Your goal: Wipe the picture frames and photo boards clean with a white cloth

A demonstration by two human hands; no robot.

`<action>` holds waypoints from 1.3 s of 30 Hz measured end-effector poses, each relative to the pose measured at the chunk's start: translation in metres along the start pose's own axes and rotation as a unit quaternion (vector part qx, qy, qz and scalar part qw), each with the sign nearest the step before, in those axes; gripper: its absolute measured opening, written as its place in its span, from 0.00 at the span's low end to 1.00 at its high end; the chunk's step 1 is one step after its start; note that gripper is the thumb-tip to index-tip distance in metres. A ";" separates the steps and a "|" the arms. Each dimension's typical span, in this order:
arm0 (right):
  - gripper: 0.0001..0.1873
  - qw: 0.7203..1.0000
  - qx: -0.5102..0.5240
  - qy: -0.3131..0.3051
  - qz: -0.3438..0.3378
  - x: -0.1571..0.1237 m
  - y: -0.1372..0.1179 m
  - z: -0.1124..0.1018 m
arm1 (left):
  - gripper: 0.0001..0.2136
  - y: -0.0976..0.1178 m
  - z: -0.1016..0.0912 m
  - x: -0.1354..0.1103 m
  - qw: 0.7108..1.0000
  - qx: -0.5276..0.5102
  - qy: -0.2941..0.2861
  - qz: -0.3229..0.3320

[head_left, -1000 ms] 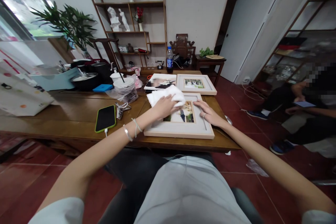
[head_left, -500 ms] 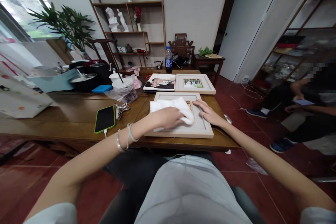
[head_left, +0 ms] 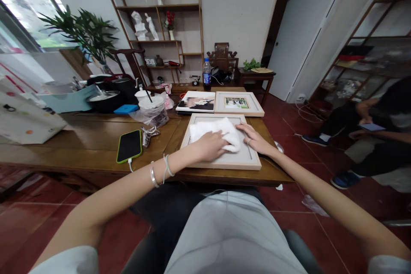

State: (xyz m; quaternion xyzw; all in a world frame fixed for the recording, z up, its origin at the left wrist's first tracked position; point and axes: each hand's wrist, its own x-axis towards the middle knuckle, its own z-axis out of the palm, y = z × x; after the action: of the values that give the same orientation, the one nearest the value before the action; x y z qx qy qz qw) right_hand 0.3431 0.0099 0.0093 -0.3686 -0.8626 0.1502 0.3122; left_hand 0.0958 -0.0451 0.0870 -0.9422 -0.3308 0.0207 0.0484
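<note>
A pale wooden picture frame (head_left: pixel 231 165) lies flat near the table's front edge. My left hand (head_left: pixel 210 145) presses a folded white cloth (head_left: pixel 205 127) onto its face, fingers curled into the material. Most of the picture inside is covered by the cloth and hand. On the frame's right side rests my right hand (head_left: pixel 256 140), fingers stretched out and holding nothing. Directly behind lie a second framed photo (head_left: pixel 236 102) and, left of it, a flat photo print or album (head_left: pixel 196 101).
Left on the wooden table (head_left: pixel 93 137) are a phone (head_left: pixel 129 146) on a cable, a bagged cup (head_left: pixel 151 109), a blue box (head_left: pixel 126 109) and a dark pot (head_left: pixel 104 99). A bottle (head_left: pixel 206 75) stands behind. A seated person (head_left: pixel 369 115) is at right.
My left hand has slid slightly to the right across the frame together with the white cloth. My right hand stays where it was on the frame.
</note>
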 end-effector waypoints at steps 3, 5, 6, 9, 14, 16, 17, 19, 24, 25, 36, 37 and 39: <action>0.30 1.000 0.005 0.000 0.000 0.000 0.001 0.001 | 0.15 -0.024 0.015 0.018 0.999 0.032 0.034 -0.018; 0.30 1.000 0.008 0.003 0.005 0.000 0.002 0.001 | 0.16 -0.038 0.018 0.030 0.997 0.040 0.050 -0.039; 0.29 1.000 0.009 0.005 0.007 0.000 0.001 0.001 | 0.18 -0.044 0.019 0.035 0.996 0.044 0.062 -0.051; 0.29 1.000 0.010 0.004 0.009 0.000 0.001 0.001 | 0.20 -0.052 0.018 0.048 0.995 0.048 0.067 -0.060; 0.30 1.000 0.007 0.002 0.004 0.001 0.002 0.002 | 0.15 -0.030 0.011 0.043 0.999 0.027 0.017 -0.009; 0.28 1.000 0.009 0.009 0.001 0.001 0.003 0.002 | 0.14 -0.011 0.002 0.029 1.000 0.014 0.017 -0.001; 0.27 1.000 0.012 0.012 0.003 0.001 0.003 0.003 | 0.13 0.001 -0.003 0.019 1.000 0.006 0.013 0.004; 0.25 1.000 0.017 0.018 0.012 0.001 0.003 0.003 | 0.13 0.025 -0.015 0.000 1.000 -0.009 0.006 0.022; 0.22 0.998 0.027 0.040 0.030 0.002 0.002 0.004 | 0.11 0.075 -0.033 -0.030 0.996 -0.015 0.040 0.076; 0.21 0.998 0.029 0.040 0.029 0.002 0.003 0.004 | 0.11 0.080 -0.033 -0.031 0.996 -0.015 0.046 0.076; 0.22 0.998 0.026 0.051 0.021 0.004 0.002 0.006 | 0.17 0.024 0.004 0.029 0.993 0.018 0.014 -0.114; 0.21 0.998 0.026 0.050 0.025 0.004 0.002 0.006 | 0.17 0.019 0.005 0.033 0.992 0.023 0.010 -0.126; 0.21 0.998 0.029 0.050 0.033 0.004 0.001 0.006 | 0.17 0.013 0.003 0.037 0.991 0.027 0.006 -0.134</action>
State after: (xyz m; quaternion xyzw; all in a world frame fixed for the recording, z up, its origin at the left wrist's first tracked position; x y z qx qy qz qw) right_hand 0.3376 0.0131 0.0060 -0.3947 -0.8285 0.1672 0.3603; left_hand 0.1325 -0.0316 0.0820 -0.8877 -0.4535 0.0172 0.0778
